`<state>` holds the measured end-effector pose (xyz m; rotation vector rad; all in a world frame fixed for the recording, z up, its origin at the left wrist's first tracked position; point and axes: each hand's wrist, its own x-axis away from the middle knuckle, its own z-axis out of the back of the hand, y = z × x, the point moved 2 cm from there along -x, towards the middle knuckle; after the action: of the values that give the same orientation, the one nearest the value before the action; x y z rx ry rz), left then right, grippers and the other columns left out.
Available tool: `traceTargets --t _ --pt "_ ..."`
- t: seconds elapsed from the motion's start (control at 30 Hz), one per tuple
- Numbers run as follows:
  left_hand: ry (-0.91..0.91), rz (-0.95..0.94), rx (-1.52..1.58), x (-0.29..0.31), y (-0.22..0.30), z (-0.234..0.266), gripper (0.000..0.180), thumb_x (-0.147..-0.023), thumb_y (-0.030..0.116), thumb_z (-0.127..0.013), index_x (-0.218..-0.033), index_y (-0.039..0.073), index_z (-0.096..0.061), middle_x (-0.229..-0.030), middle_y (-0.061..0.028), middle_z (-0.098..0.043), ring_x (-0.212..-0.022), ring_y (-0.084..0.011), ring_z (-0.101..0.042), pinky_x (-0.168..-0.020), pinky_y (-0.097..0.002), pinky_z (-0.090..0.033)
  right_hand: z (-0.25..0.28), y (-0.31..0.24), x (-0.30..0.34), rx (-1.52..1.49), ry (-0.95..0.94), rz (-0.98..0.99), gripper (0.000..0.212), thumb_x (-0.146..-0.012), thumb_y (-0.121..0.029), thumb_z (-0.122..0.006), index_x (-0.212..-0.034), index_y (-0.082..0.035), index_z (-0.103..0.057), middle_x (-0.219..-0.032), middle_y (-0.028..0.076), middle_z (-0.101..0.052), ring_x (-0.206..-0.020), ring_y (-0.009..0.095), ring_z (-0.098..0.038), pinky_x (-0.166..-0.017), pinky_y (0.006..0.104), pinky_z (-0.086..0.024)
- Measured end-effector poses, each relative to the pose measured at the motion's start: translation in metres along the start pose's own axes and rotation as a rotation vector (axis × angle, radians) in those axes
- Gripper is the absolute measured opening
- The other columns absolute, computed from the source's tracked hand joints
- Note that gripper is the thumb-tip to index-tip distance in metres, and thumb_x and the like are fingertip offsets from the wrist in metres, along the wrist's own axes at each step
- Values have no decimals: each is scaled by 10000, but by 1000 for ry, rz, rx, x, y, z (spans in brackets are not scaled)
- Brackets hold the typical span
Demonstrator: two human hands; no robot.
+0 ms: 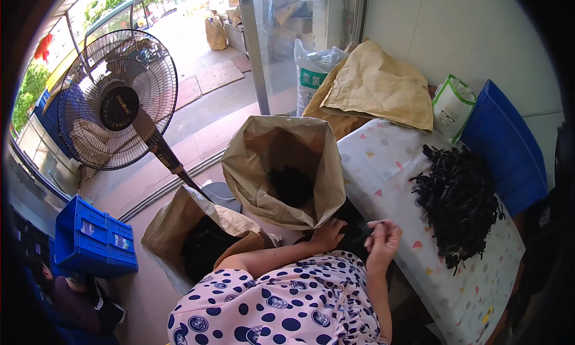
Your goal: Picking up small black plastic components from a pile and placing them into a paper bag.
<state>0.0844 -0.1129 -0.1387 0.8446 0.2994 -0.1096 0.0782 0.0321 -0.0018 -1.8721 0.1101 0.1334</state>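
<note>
My right hand point(383, 242), by the near edge of the covered table, is closed in a pinch. A small black piece point(367, 230) shows at its fingertips. To its left, my left hand point(328, 235) is low in front of my body with its fingers curled; what they hold, if anything, is hidden. Dark pieces point(352, 240) lie between and below the two hands, too shadowed to make out singly. Just beyond my left hand stands an open brown paper sack point(245, 180) with black pieces inside. A second open sack point(160, 237), also holding black pieces, stands by my left forearm.
On the patterned tablecloth point(413, 225) lies a heap of small black parts point(458, 204). Folded sacks point(377, 84), a white-green bag point(453, 111) and a blue bin point(506, 144) stand behind. A fan point(120, 105), blue crates point(99, 240) and a person point(75, 303) are at left.
</note>
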Motion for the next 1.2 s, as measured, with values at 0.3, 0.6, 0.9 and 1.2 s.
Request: traceTargets --t 0.3,0.6,0.9,1.2 --pt "-37 60 -49 -3 -20 -7 249 -837 175 -559 -1026 17 -522 -1033 -189 -537 -991 -375 -534 -852 -434 -435 -13 13 20 145 -230 9 43 -947 -34 -499 -969 -50 -466 -890 70 -646 -507 39 -444 -473 176 -403" --pt "-66 22 16 -12 -10 -1 123 -855 114 -466 -844 10 -531 -854 -217 -568 -868 -379 -559 -740 -446 -437 -13 22 17 146 -274 -43 36 -941 -38 -519 -950 -36 -484 -862 56 -651 -518 34 -454 -470 176 -403" --pt "-73 -9 -111 -6 15 11 116 -818 136 -539 -851 25 -537 -911 -183 -594 -844 -363 -578 -689 -470 -454 -8 19 16 179 -262 -25 22 -955 -51 -492 -945 -48 -472 -869 52 -638 -518 36 -439 -476 170 -386" --pt "-132 -3 -102 3 4 2 309 -821 251 -616 -1020 36 -520 -991 -170 -566 -927 -363 -571 -764 -453 -476 -12 27 18 169 -260 17 19 -951 -39 -494 -949 -47 -477 -884 36 -594 -542 33 -440 -500 168 -389"
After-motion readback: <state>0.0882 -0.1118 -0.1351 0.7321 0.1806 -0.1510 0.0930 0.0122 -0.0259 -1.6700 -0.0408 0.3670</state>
